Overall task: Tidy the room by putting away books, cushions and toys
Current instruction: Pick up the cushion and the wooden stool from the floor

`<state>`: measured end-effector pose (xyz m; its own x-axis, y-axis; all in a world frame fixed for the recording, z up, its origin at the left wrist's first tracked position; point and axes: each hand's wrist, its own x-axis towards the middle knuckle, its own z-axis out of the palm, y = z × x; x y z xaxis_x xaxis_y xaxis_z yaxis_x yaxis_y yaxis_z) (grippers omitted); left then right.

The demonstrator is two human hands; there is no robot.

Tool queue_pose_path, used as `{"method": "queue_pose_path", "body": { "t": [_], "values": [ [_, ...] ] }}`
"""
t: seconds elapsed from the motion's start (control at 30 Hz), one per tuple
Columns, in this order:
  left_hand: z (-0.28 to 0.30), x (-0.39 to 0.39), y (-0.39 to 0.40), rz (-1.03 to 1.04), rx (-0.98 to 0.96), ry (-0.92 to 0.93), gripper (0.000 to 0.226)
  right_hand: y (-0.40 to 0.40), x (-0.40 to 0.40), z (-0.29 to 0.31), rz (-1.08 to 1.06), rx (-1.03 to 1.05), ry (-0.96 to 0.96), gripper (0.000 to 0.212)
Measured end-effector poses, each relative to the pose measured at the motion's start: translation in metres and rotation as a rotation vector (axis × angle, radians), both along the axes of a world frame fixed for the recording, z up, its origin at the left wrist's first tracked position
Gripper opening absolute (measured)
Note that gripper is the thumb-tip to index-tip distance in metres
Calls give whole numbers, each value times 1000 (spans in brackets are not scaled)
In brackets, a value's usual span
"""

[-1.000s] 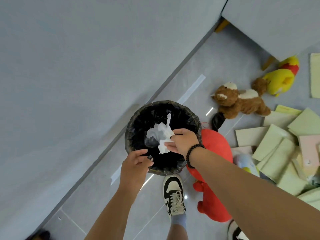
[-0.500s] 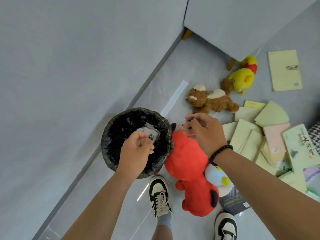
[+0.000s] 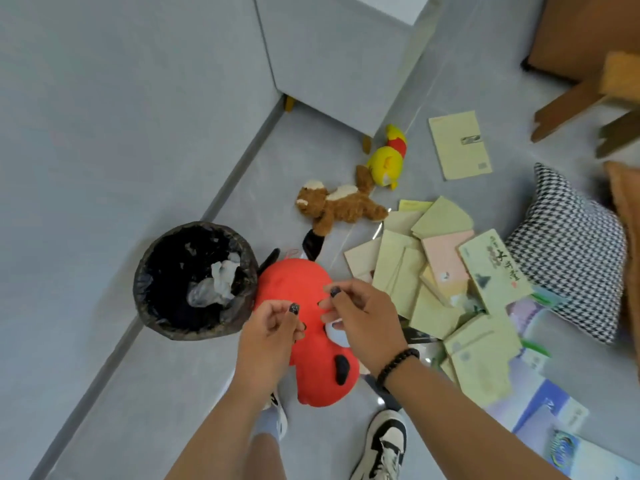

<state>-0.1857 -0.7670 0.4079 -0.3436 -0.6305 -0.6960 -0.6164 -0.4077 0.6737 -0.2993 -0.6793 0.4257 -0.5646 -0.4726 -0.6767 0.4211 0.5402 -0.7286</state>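
A red plush toy (image 3: 294, 285) lies on the floor at my feet, beside a black-lined bin (image 3: 162, 299) that holds crumpled white tissue (image 3: 221, 280). My left hand (image 3: 268, 336) and my right hand (image 3: 363, 318) hover above the red plush with fingers loosely curled, holding nothing. A brown plush animal (image 3: 341, 207) and a yellow plush (image 3: 386, 161) lie farther off. Several pale green and pink books (image 3: 436, 271) are scattered to the right. A houndstooth cushion (image 3: 571, 251) lies at the right.
A grey wall runs along the left and a grey cabinet (image 3: 332, 64) on short legs stands at the back. Wooden furniture legs (image 3: 568, 105) and an orange cushion edge (image 3: 627, 209) sit at the far right. My shoes (image 3: 384, 441) stand on the grey floor.
My right hand let the tissue fall into the bin. Both hands came away from the bin and now hang over the red plush. My view swung right, showing more books and the cushion.
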Motion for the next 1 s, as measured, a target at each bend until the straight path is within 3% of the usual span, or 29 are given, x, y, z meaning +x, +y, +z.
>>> {"method": "queue_pose_path", "body": {
  "t": [0.3, 0.4, 0.7, 1.0],
  "values": [
    [81, -42, 141, 18, 94, 78, 14, 145, -36, 71, -120, 47, 12, 24],
    [91, -49, 154, 18, 97, 110, 15, 158, -41, 77, -167, 56, 35, 25],
    [101, -78, 196, -315, 137, 106, 18, 217, -54, 84, -261, 70, 109, 24],
    [105, -109, 241, -421, 72, 87, 18, 293, -62, 86, -407, 64, 86, 25]
  ]
}}
